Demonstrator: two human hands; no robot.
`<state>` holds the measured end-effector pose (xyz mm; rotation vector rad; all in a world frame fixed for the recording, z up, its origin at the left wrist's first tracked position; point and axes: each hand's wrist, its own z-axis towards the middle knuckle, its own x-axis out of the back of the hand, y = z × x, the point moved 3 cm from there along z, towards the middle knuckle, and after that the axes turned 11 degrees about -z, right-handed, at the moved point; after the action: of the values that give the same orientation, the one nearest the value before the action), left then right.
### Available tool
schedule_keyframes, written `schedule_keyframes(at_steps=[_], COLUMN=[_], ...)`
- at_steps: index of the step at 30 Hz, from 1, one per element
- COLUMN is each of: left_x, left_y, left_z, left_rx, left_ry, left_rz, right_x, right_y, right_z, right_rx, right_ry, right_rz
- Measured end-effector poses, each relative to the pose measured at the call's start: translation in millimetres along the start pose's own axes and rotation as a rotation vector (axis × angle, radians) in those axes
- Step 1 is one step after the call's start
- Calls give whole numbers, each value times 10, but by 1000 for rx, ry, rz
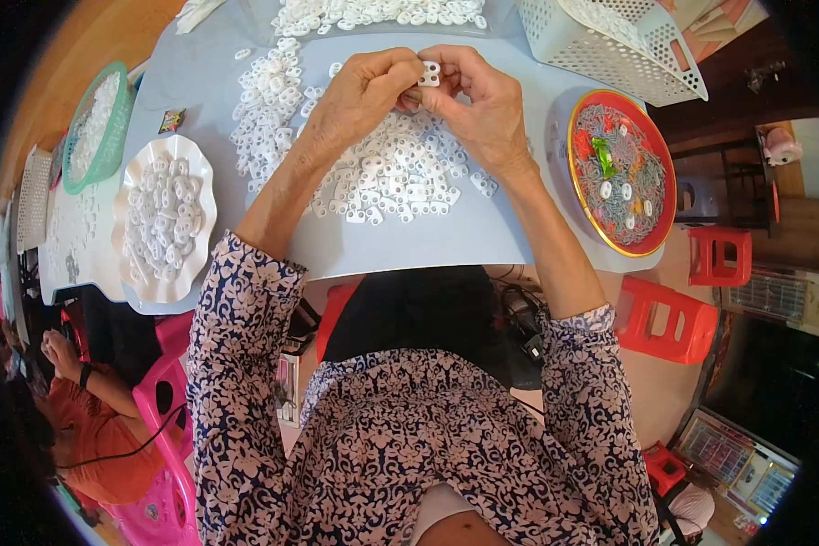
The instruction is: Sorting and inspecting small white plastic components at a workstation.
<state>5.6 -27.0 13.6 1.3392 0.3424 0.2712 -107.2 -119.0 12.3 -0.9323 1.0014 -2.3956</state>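
Over the far part of the table, my left hand [359, 98] and my right hand [484, 107] meet, both closed with bent fingers. Between their fingertips they pinch a small white plastic piece [430, 75] with dark round holes. My fingers cover part of it. Below my hands lies a loose pile of similar white two-hole pieces [387, 182]. Left of that, next to my left wrist, spreads a heap of small white oval pieces [266, 105].
A scalloped white dish [161, 292] holds oval pieces at left, near a small wrapper [171, 120]. At right stands a red gold-rimmed bowl [651, 238] of thin grey bits. White basket [632, 73] and green basket [123, 96] flank the table. A person in orange [109, 428] sits at left.
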Motion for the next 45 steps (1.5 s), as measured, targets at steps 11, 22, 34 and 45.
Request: schedule_keyframes(at_steps=[11,22,34,45], left_x=[-53,-127,-1,-43], left_y=[-27,-20,-63,-24], left_z=[-19,-37,28,-7], left_rx=[9,30,-27,-57], left_ry=[28,63,23,17], left_rz=[111,119,108,259], right_x=[29,77,72,36], right_y=[-56,-61,97,179], right_z=[4,-3,27,11], right_rx=[15,58,-113,-261], right_ry=[9,-39,-97,8], right_rz=[-102,-219,173,304])
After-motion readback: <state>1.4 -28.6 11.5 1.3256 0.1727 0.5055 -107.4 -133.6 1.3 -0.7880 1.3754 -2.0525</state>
